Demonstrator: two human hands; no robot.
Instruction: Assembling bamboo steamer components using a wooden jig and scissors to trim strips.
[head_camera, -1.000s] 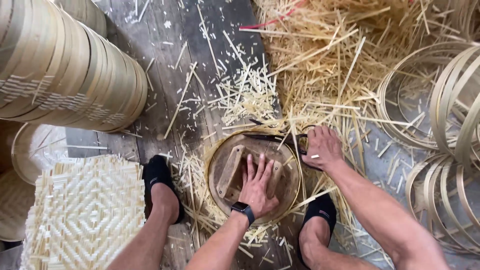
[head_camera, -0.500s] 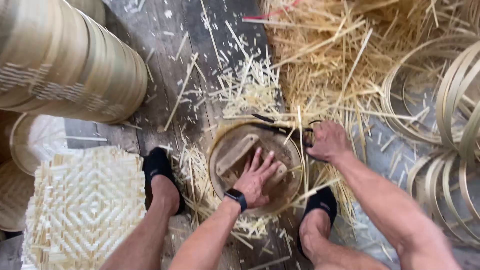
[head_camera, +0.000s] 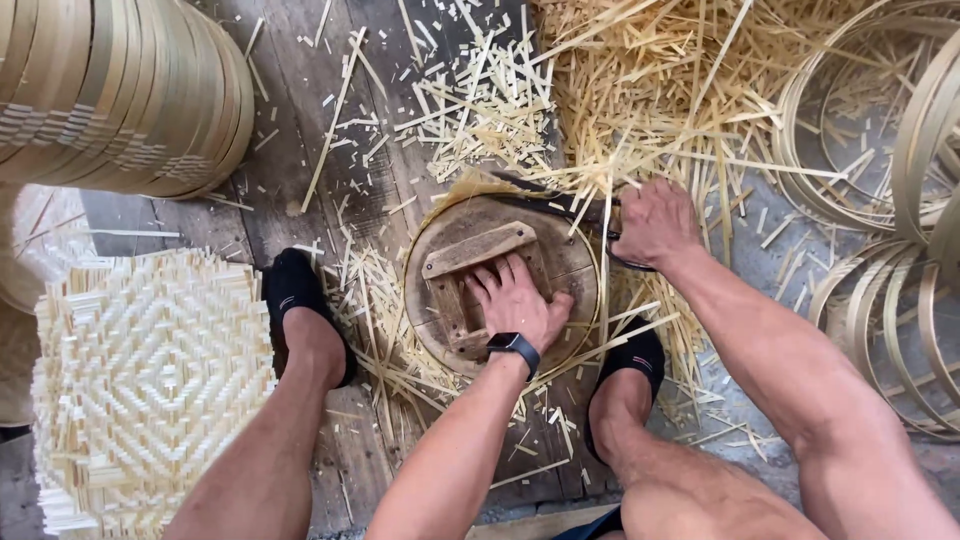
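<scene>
L hand (head_camera: 518, 300) flat, fingers spread, palm pressing down on round wooden form (head_camera: 500, 285) — grips nothing, just weights it. R hand (head_camera: 652, 222) closed in a fist round a dark handle at the form's far right rim; looks like a knife (head_camera: 545, 200), blade running left along the upper rim, partly buried under bamboo strips (head_camera: 640, 110). Exact blade edge not clear.

Form sits on plank floor (head_camera: 300, 180) betw. both feet, woven mat edge sticking out all round under it. Black watch (head_camera: 514, 347) on L wrist.

To do it well (judgement): keep L palm centred on the crossbar (head_camera: 478, 250) so disc can't rock or creep; run blade tight vs. the rim, cutting away from L fingers, which lie near the cut line. Turn work, not body, for each arc.

Nearby: woven square mat (head_camera: 145, 380) at left, stacked bamboo rings (head_camera: 110, 90) upper left, loose hoops (head_camera: 880, 150) right.

Vs. 0.5 s ago: L hand shifted slightly toward form's lower right, fingers now off the crossbar's middle. R fist about same spot at rim, a touch further right. Form itself not moved; feet unchanged.
</scene>
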